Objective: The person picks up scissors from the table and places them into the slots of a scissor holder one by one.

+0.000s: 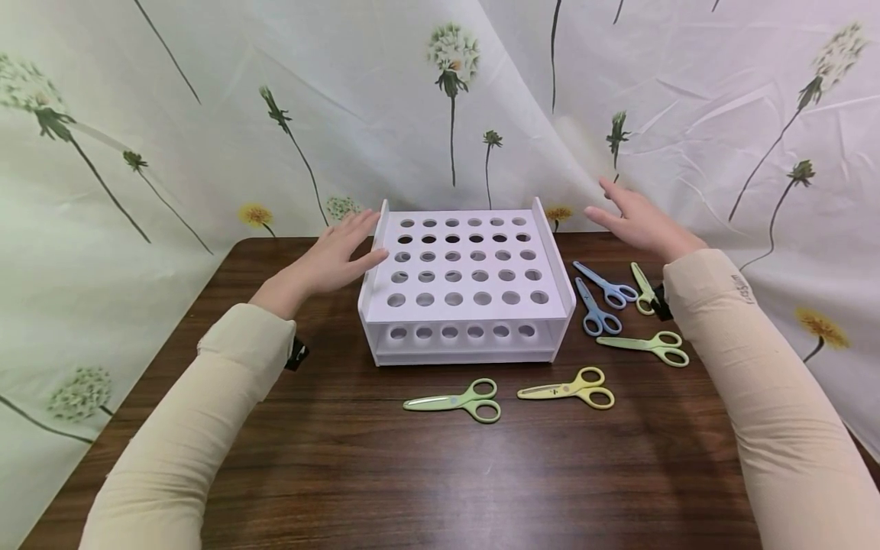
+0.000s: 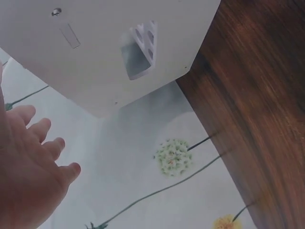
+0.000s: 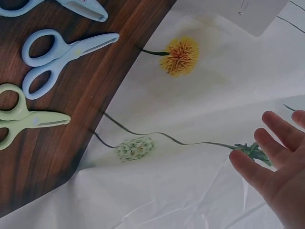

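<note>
A white rack [image 1: 466, 286] with rows of round holes stands at the middle of the table's far side. My left hand [image 1: 337, 256] is at the rack's left side panel, fingers extended and holding nothing; its fingertips overlap the panel's edge in the head view. In the left wrist view that hand [image 2: 33, 167] is beside the panel [image 2: 95, 57], which has a cut-out opening. To the rack's right, my right hand [image 1: 639, 218] hovers with fingers spread and nothing in it. Two pairs of blue scissors [image 1: 598, 309] lie below it, and the right wrist view shows blue scissors [image 3: 62, 57] too.
Green scissors [image 1: 457, 401] and yellow scissors [image 1: 571, 388] lie in front of the rack. Two more green scissors lie at the right, one pair [image 1: 649, 347] nearer and the other [image 1: 642, 286] partly behind the right cuff. A dandelion-print cloth [image 1: 385, 99] hangs behind the dark wooden table [image 1: 385, 481].
</note>
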Demonstrator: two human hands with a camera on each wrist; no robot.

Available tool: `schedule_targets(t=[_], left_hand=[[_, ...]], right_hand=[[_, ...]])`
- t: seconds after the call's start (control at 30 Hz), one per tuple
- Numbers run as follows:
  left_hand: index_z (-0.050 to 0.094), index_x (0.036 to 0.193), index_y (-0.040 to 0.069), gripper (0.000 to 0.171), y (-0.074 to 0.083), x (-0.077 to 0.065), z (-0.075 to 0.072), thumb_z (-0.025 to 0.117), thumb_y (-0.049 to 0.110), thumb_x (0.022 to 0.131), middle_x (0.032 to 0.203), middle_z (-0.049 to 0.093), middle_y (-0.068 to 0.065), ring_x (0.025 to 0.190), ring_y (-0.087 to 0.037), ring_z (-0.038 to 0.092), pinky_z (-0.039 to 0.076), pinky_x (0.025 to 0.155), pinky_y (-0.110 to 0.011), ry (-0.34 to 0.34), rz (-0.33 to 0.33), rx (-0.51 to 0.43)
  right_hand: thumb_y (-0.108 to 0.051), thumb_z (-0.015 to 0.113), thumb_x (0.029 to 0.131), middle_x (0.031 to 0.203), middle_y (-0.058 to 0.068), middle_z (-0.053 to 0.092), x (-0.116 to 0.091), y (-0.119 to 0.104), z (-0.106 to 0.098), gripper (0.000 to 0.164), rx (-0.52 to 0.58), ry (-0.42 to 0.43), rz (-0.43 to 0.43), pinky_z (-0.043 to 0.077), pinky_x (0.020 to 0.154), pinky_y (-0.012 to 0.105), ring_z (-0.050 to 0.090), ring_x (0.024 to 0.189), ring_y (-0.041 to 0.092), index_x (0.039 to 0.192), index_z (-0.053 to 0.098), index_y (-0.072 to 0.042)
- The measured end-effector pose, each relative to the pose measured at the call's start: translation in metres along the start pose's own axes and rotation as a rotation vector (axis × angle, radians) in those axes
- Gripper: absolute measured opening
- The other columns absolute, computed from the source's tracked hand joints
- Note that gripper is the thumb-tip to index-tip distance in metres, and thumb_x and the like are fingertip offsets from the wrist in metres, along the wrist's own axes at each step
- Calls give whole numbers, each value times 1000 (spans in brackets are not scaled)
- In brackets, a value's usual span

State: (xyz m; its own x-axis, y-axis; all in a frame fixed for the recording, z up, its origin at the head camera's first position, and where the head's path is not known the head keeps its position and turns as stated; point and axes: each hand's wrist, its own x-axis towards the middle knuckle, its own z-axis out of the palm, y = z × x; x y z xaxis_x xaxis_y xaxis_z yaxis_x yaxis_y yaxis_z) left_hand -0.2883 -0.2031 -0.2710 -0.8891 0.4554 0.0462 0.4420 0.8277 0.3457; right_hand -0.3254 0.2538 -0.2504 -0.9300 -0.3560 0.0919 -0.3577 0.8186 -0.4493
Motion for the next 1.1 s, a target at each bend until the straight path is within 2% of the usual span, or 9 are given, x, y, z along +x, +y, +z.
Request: schedule_targets(t=[0.63, 1.1], left_hand=[[15, 149, 10, 71, -9, -11, 10, 38, 51, 95, 153, 8, -9, 138, -26, 1, -2, 107, -52, 26, 34, 10], [19, 148, 10, 68, -13, -18, 19, 40, 48, 95, 151, 17, -9, 138, -26, 2, -1, 107, -51, 20, 55, -62]], right_hand=[[-48, 39, 96, 140, 33, 25, -12, 20, 5, 77, -27, 12, 40, 17, 103, 56, 21, 129, 46, 147, 9, 1], [-44, 43, 95, 140, 32, 26, -18, 41, 12, 75, -8, 48, 26, 19, 103, 55, 25, 127, 46, 145, 14, 4]])
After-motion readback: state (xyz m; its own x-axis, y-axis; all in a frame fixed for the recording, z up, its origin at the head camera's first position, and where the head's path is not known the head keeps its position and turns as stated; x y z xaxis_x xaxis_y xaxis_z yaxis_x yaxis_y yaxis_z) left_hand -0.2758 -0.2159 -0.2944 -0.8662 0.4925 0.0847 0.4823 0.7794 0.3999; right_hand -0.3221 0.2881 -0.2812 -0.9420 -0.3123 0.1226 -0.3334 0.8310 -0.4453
